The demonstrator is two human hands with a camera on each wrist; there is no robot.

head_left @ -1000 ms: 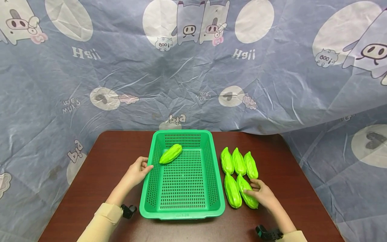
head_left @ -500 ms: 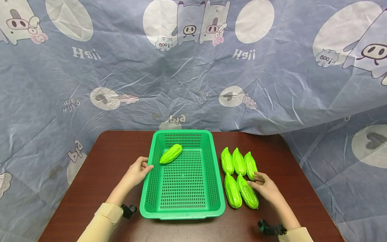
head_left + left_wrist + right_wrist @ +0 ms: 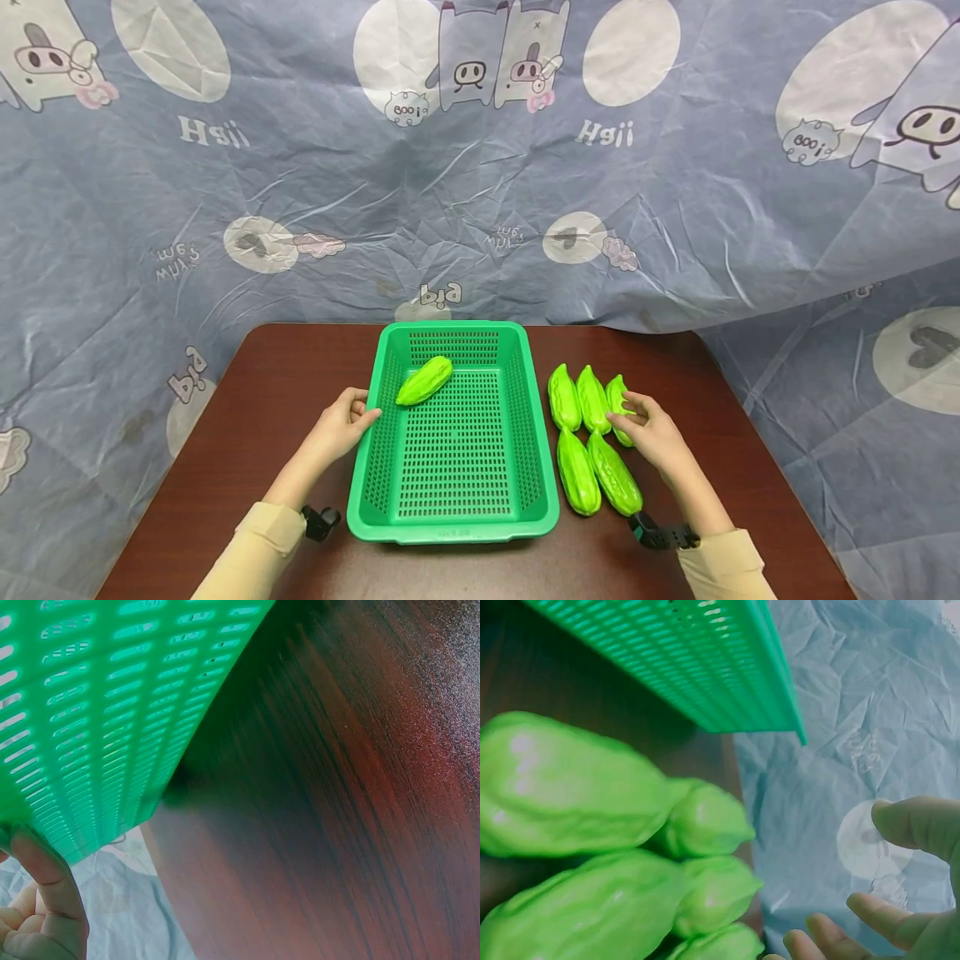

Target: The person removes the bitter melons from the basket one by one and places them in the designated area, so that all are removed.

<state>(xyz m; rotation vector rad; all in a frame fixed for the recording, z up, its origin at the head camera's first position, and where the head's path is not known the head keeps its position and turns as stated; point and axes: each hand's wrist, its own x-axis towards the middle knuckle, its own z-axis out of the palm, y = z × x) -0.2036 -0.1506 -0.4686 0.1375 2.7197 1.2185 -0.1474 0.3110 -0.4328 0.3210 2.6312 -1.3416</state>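
Observation:
My left hand [image 3: 343, 423] grips the left rim of a green perforated plastic basket [image 3: 453, 533], thumb over the edge and fingers outside. One bright green bitter melon [image 3: 424, 382] lies slanted in the basket's far left part. Right of the basket, several more lie in two rows. Over the far row's rightmost bitter melon [image 3: 616, 392] hovers my right hand [image 3: 654, 432], partly covering it. In the right wrist view, the thumb [image 3: 915, 825] and fingers are spread apart with nothing between them. That view shows the near-row bitter melons [image 3: 562, 787] large at left.
Both hands work above a dark red-brown wooden table [image 3: 292, 367]. A blue-grey cartoon-print sheet [image 3: 480, 208] hangs behind it and around its sides. The basket's right wall stands close beside the left column of bitter melons [image 3: 564, 400].
My right hand has moved away from the near row, forward to the far row's rightmost bitter melon. My left hand and the basket stay in place.

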